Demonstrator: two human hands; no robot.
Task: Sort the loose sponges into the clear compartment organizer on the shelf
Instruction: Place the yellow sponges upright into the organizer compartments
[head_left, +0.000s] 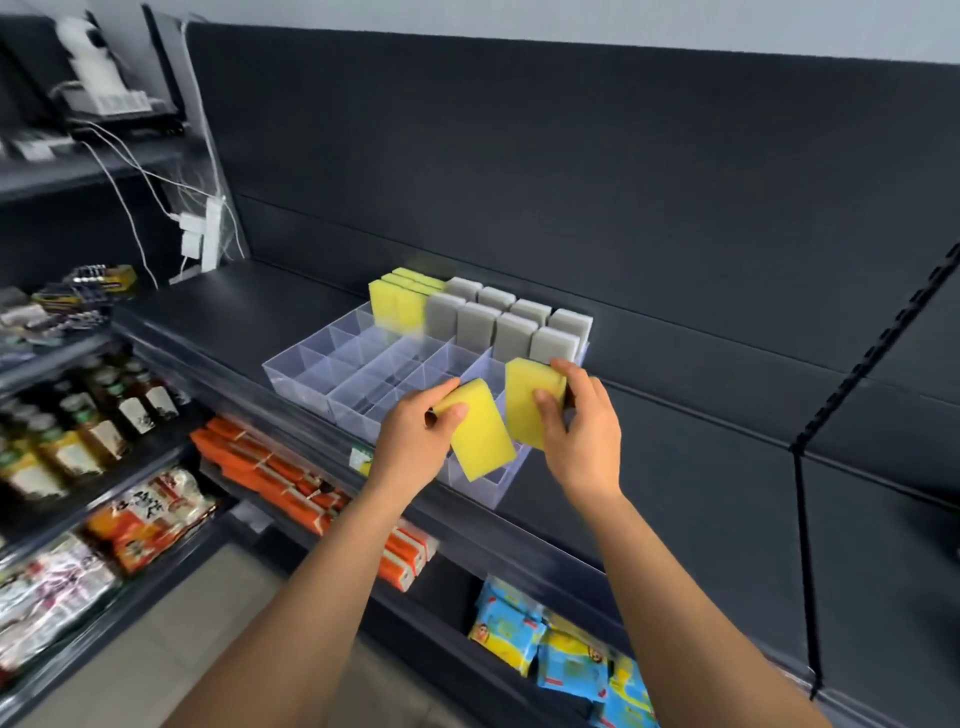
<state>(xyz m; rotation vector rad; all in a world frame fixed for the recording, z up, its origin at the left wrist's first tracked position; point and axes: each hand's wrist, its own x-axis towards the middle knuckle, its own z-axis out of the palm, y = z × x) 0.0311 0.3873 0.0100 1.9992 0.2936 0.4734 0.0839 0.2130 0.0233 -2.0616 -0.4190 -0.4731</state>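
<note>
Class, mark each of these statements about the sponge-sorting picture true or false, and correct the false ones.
1. Each hand holds a yellow sponge. True: the left hand holds one yellow sponge, the right hand another.
2. The grey sponges lie flat in the organizer. False: they stand upright.
3. Yellow sponges already stand at the organizer's back left. True.
4. Every compartment is full. False: the front compartments are mostly empty.
5. Orange packets sit on the shelf above. False: they are on the shelf below.
</note>
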